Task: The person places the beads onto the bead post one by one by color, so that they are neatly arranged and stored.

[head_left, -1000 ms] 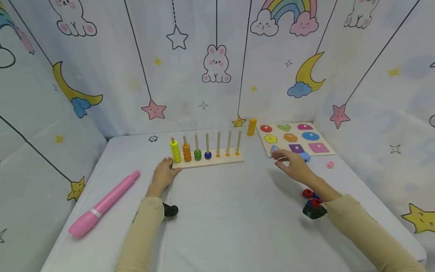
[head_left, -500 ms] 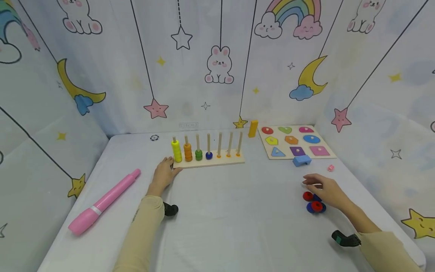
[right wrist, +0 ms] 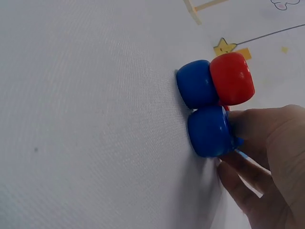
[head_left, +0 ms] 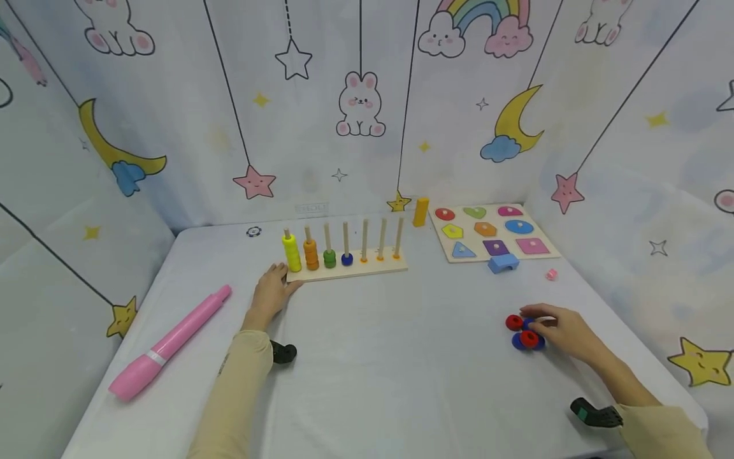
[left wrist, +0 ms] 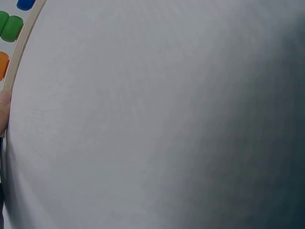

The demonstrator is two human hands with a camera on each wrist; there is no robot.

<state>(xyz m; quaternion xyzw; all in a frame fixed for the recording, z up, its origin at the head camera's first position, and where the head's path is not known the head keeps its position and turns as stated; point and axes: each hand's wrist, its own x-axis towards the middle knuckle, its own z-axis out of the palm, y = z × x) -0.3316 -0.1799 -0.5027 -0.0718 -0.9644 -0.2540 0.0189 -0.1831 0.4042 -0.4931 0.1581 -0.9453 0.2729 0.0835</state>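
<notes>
Right hand (head_left: 564,330) pinches a blue ring (right wrist: 209,132), its fingers hiding neighbouring rings.

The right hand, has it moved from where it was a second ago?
Yes. The right hand came back from the shape puzzle board to the red and blue rings.

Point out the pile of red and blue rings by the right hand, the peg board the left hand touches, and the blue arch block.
red and blue rings (head_left: 523,331), head view, on the nearer red ring.
peg board (head_left: 367,269), head view, on its wooden base's front edge.
blue arch block (head_left: 503,262), head view, on its top face.
</notes>
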